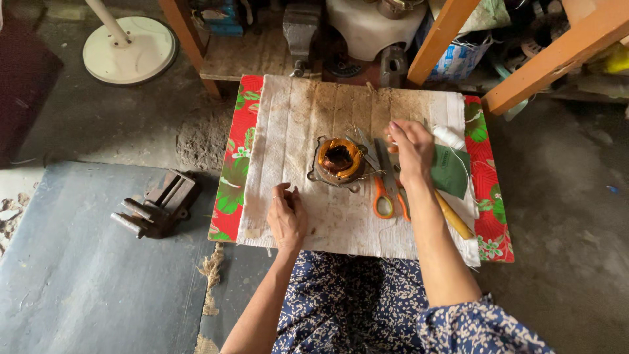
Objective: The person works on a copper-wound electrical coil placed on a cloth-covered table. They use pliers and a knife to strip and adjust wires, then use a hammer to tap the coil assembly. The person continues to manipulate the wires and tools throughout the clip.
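Copper-wound stator [339,159], mid-cloth [288,131] left of the scissors [383,190]: likely heavy, rigid, windings fragile, so grip its steel rim; your right hand [411,149] pinches something small, left hand [287,216] rests loosely curled.

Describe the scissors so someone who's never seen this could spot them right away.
Find the white cloth on the floor. Right of the copper-wound coil at its middle, the scissors lie beneath the right hand. Their orange loop handles set them apart from the neighbouring yellow-handled tool.
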